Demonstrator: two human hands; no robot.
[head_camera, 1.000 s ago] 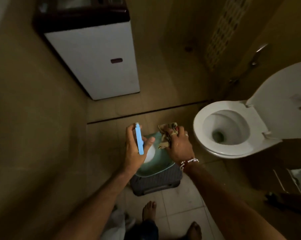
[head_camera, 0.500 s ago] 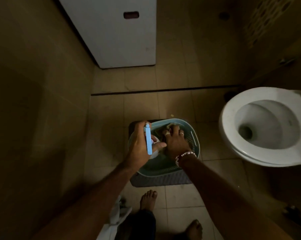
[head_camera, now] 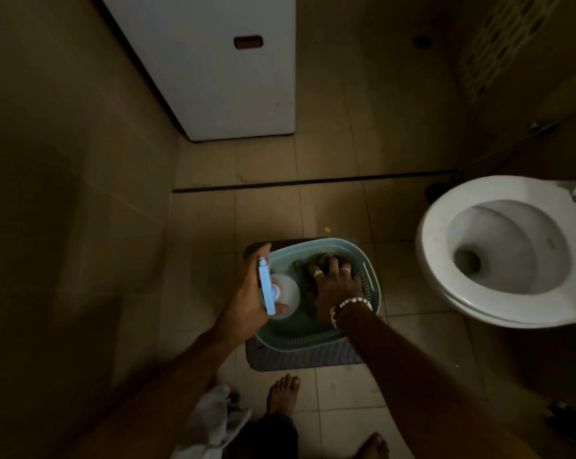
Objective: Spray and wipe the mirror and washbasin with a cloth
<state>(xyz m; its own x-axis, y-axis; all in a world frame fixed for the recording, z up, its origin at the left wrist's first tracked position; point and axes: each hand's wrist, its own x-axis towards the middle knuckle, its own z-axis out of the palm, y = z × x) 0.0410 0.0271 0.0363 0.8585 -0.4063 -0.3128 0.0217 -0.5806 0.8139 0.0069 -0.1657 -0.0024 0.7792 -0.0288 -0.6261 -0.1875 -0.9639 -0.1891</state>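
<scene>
Dim bathroom here. My left hand (head_camera: 247,299) is wrapped around the spray bottle (head_camera: 273,293), and my right hand (head_camera: 334,281) has its fingers spread over the cloth (head_camera: 308,274) down in the basket (head_camera: 369,276). No mirror or washbasin in sight, so I'd guess I'm either just collecting supplies or packing up.

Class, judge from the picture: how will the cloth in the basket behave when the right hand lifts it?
The cloth looks crumpled under the right hand, so probably floppy and draping. It seems light, likely liftable with fingertips. It could snag on the basket, whose wall is perforated.
</scene>
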